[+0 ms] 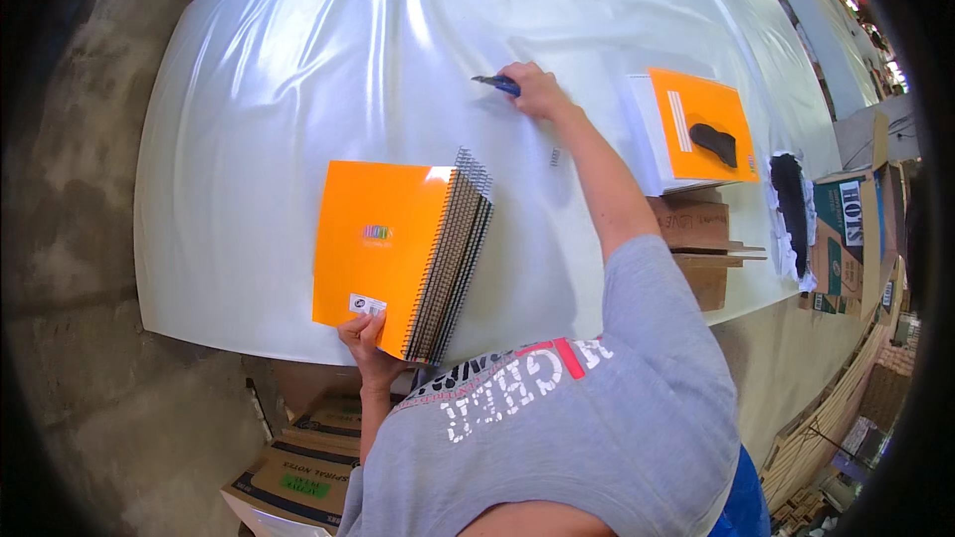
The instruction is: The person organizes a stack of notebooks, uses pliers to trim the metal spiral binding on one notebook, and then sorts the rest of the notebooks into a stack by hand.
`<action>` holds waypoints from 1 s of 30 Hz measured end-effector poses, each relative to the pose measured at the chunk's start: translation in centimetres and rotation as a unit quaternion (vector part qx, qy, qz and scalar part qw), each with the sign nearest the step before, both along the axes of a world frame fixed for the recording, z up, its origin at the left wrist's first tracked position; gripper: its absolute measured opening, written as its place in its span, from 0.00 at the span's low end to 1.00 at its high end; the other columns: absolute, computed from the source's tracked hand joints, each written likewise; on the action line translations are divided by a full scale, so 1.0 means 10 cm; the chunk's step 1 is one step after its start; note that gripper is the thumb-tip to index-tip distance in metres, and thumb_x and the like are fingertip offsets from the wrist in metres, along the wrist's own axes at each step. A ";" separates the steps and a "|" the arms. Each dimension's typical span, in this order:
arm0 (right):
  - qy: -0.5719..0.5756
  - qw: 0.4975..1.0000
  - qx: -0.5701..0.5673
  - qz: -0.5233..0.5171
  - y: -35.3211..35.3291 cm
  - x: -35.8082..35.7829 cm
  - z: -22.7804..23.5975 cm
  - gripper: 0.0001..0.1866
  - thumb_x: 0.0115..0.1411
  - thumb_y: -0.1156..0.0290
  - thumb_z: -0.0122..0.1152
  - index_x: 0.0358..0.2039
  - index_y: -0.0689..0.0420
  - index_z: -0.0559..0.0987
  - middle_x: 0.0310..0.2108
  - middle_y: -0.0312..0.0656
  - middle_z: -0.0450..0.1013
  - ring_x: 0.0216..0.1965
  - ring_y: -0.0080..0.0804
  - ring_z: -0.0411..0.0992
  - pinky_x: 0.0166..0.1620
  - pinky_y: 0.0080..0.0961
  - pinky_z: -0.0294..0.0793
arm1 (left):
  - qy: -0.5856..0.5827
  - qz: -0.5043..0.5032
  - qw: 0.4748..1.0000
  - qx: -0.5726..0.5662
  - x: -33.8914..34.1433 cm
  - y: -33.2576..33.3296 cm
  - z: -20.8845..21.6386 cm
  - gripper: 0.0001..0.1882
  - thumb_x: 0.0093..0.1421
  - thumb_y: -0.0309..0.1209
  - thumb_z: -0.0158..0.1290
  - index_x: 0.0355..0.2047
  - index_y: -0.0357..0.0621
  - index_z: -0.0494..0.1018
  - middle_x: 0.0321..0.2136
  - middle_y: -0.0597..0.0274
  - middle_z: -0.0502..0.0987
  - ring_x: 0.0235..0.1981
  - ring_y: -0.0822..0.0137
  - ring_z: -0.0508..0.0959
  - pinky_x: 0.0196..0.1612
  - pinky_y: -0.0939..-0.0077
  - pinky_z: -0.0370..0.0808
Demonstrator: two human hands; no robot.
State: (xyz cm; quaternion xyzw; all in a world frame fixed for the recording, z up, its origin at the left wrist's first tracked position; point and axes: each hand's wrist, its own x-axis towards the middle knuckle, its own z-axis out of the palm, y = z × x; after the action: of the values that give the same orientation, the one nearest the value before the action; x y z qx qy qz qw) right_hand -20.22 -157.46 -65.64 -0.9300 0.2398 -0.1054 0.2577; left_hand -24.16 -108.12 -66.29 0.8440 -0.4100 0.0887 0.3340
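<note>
A stack of spiral notebooks (383, 229) with orange covers lies on the white sheeted table, its wire coils facing right and fanned out. My left hand (364, 343) is closed on the near edge of this stack, thumb on top by the white label. Farther out over the table, my right hand (537, 91) grips a small pair of pliers (500, 85) with blue handles and dark jaws pointing left. The jaws touch no notebook.
At the right, a dark oblong object (714, 144) rests on another orange-covered stack (701, 104). Cardboard pieces (696, 224) lie nearer me, with a black-and-white bundle (791, 214) and a printed carton (841, 239) farther right. Cartons (308, 472) stand below the table's near left edge.
</note>
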 end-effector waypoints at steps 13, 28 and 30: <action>-0.084 0.994 -0.033 -0.062 0.64 -1.38 -0.11 0.15 0.49 0.73 0.60 0.40 0.51 0.74 0.35 0.37 0.71 0.40 0.35 0.69 0.42 0.34 0.63 | 0.006 -0.017 1.000 -0.014 0.03 0.03 0.01 0.35 0.36 0.30 0.66 0.47 0.51 0.65 0.39 0.56 0.59 0.44 0.57 0.61 0.49 0.62 0.61; 0.055 0.995 -0.040 -0.069 1.90 -1.95 0.10 0.27 0.45 0.75 0.57 0.48 0.44 0.70 0.36 0.39 0.65 0.40 0.37 0.64 0.42 0.37 0.61 | 0.032 -0.098 0.995 -0.012 0.26 0.24 0.07 0.35 0.39 0.47 0.62 0.46 0.47 0.65 0.39 0.54 0.61 0.45 0.56 0.61 0.50 0.61 0.58; 0.043 0.992 -0.084 -0.085 1.94 -1.92 0.10 0.25 0.46 0.74 0.56 0.48 0.45 0.71 0.36 0.39 0.65 0.41 0.37 0.64 0.43 0.39 0.60 | 0.026 -0.099 0.995 -0.009 0.27 0.24 0.06 0.34 0.39 0.44 0.62 0.46 0.46 0.64 0.39 0.54 0.61 0.45 0.56 0.60 0.50 0.61 0.58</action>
State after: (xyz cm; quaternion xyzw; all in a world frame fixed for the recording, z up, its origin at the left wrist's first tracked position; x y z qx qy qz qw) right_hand -39.41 -138.05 -64.62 -0.9283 0.3193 -0.1062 0.1580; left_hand -21.51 -105.70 -65.64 0.7984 -0.4818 0.0375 0.3592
